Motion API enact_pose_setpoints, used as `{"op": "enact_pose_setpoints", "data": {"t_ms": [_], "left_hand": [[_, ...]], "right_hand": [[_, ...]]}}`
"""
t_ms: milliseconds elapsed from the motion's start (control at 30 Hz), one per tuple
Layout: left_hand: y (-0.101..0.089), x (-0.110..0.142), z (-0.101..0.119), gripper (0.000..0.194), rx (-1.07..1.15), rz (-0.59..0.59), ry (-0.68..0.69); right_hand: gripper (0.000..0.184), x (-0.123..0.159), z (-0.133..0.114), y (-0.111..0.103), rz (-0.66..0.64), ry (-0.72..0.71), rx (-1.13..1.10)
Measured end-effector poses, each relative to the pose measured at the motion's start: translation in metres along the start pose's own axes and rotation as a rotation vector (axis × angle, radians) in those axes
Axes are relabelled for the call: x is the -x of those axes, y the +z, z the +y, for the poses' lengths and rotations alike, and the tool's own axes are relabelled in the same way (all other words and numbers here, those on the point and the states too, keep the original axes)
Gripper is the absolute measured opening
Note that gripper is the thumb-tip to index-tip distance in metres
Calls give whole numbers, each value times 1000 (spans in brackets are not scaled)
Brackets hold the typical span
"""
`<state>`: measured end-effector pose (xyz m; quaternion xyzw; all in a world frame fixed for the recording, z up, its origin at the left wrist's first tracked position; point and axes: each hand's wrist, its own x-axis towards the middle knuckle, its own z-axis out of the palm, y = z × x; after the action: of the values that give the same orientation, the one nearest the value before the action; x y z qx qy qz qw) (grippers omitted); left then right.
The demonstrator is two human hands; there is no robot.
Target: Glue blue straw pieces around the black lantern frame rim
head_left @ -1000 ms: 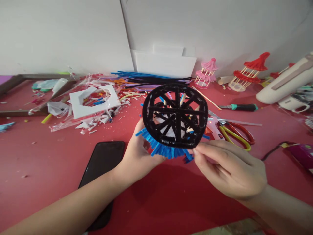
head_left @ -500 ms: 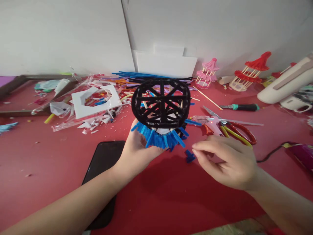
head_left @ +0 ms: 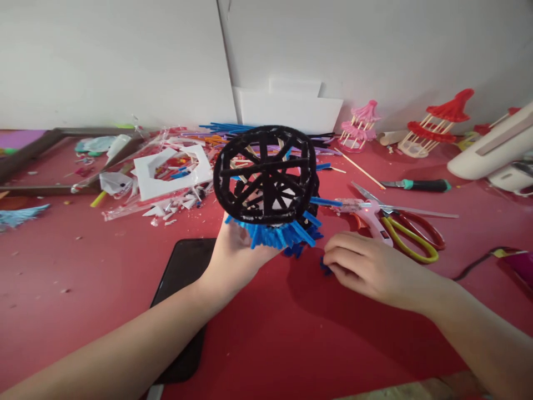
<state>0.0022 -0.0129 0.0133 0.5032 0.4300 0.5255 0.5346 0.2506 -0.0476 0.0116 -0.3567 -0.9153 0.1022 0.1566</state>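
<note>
My left hand (head_left: 239, 250) is wrapped round the lower part of a pipe-cleaner model (head_left: 266, 172). Its round black frame with crossing spokes tilts toward me, and pale sticks show through the gaps. A fringe of short blue pipe cleaners (head_left: 277, 236) sticks out below the frame; several poke out to the right. On the red table to its right, my right hand (head_left: 358, 264) has its fingers bent together at a few small blue pipe cleaner pieces (head_left: 323, 268). The fingertips are partly hidden behind the hand.
A hot glue gun (head_left: 372, 219), scissors (head_left: 410, 228) and a utility knife (head_left: 425, 185) lie at right. Small pink (head_left: 360, 125) and red (head_left: 437, 122) stick models stand behind. A black phone (head_left: 183, 311) lies under my left forearm. Foam scraps and a white cut-out (head_left: 145, 180) are at left.
My right hand has moved left and closed its fingers over the small blue pieces. The black-framed model has shifted slightly left and tilted in my left hand. The camera view has turned slightly left.
</note>
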Motion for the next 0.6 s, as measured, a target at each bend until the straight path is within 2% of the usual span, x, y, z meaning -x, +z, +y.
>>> {"op": "enact_pose_setpoints", "data": {"t_ms": [133,300,400,467,600], "left_hand": [[0,0,7,43,-75,-28,58],[2,1,-1,34,-7,-96,120],[3,1,-10,33,-2,-79,173],[1,2,-12,33,-79,-71,200],[-3,0,-11,33,-252,-98,255]], "right_hand": [[19,-1,-9,-3,208,-21,-18],[33,-1,-32,-6,648,35,31],[42,-5,-46,-7,720,55,69],[44,-7,-51,-8,737,49,104],[37,-6,-51,-8,749,19,133]]}}
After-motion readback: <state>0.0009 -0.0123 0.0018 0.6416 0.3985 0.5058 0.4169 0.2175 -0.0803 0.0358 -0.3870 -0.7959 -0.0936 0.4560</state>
